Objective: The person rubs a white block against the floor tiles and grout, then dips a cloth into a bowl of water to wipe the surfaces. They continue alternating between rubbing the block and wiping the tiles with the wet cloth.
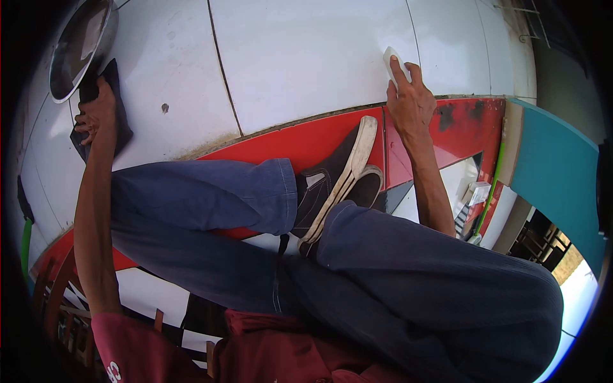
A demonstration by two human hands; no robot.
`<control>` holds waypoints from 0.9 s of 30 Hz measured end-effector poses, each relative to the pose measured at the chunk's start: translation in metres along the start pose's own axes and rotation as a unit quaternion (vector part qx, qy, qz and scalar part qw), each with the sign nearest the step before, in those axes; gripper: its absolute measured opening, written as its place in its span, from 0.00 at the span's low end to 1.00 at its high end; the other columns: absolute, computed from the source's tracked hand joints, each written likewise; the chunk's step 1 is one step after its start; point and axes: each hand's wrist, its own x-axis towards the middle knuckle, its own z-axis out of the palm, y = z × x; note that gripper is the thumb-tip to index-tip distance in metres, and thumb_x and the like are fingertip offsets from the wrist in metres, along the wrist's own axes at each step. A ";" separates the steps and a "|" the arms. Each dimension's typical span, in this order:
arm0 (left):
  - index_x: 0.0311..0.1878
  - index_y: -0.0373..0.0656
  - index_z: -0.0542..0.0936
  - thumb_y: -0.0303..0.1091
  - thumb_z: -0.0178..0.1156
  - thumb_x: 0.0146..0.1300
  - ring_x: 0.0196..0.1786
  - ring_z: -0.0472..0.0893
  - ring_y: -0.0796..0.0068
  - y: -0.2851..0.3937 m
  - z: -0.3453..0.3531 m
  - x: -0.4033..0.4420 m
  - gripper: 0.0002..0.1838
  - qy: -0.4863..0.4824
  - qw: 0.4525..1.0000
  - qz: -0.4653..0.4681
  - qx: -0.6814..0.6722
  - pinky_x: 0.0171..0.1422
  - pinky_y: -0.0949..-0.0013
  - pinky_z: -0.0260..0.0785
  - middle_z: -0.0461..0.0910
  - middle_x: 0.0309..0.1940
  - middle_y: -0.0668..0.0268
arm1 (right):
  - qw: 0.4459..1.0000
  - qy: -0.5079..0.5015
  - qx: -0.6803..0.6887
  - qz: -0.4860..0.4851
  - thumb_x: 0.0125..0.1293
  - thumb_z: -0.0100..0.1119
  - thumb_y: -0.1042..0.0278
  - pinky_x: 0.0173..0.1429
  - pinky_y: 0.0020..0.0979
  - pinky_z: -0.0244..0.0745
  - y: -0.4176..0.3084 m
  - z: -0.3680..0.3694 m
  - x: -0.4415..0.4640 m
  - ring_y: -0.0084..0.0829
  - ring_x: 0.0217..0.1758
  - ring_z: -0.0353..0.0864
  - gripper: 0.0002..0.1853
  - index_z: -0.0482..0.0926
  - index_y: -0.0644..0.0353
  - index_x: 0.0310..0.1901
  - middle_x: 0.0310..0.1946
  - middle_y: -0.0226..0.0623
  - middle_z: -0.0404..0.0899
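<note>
My left hand (98,113) is closed on a black cloth (115,86), which lies on the white tiled surface (300,57) beside a round metal basin (84,41). The basin is at the upper left, tilted in view, with something pale showing inside. At the upper right, my right hand (408,89) grips a small white block (391,57) against the tiles, with the index finger along its top. The block's lower part is hidden by the fingers.
My crossed legs in blue trousers (211,198) and dark shoes (325,185) fill the middle. A red edge (268,147) borders the tiles. A teal panel (555,159), a green strip (495,172) and a small white box (479,193) are at right; wooden furniture (70,319) is lower left.
</note>
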 end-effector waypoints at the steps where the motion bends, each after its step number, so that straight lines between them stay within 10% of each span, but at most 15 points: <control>1: 0.77 0.43 0.65 0.86 0.53 0.48 0.83 0.45 0.42 0.000 0.000 0.000 0.64 0.002 1.000 0.003 0.000 0.81 0.28 0.27 0.57 0.78 0.50 | 1.000 -0.004 0.005 -0.009 0.62 0.68 0.69 0.37 0.41 0.85 -0.001 -0.001 -0.003 0.41 0.36 0.89 0.29 0.79 0.41 0.66 0.58 0.37 0.80; 27: 0.75 0.43 0.68 0.87 0.54 0.44 0.82 0.47 0.42 0.002 -0.002 0.002 0.64 0.008 1.000 -0.009 -0.009 0.81 0.28 0.28 0.60 0.77 0.52 | 0.990 0.001 0.097 -0.099 0.62 0.69 0.69 0.34 0.38 0.82 0.001 -0.004 -0.011 0.38 0.30 0.86 0.29 0.80 0.40 0.66 0.55 0.35 0.81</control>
